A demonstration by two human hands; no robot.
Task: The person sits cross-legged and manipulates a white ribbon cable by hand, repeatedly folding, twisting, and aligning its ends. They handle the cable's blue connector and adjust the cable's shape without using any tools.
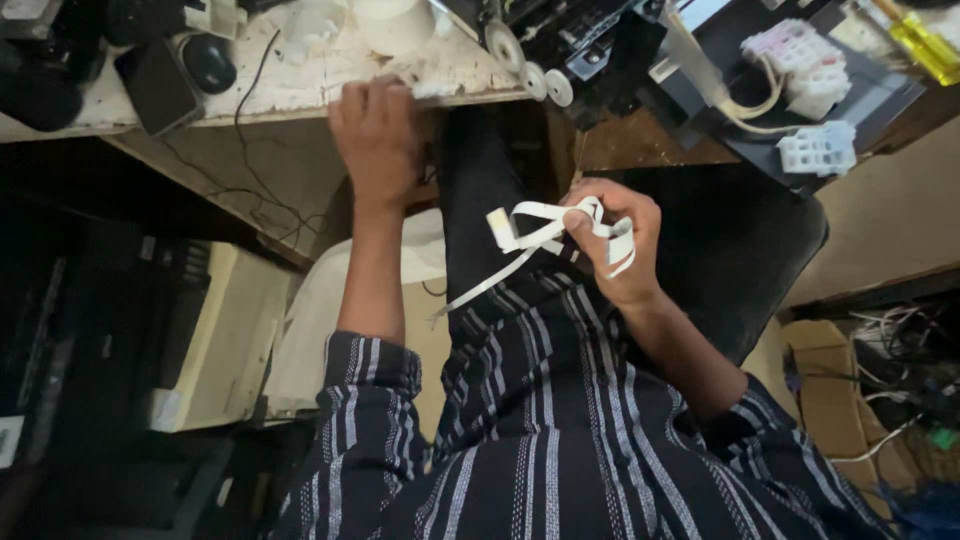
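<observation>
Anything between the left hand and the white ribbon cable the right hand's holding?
Nothing visible. The left hand grips the edge of the worn white desk; the right hand pinches the white flat ribbon cable over the lap. Between them lies only open space above the dark trouser leg.

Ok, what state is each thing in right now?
Left hand: gripping the worn white desk edge.
Right hand: closed on the white flat ribbon cable, which is looped and tangled, one end dangling.
Dismantled black printer: opened up.
Black computer mouse: lying untouched.
</observation>
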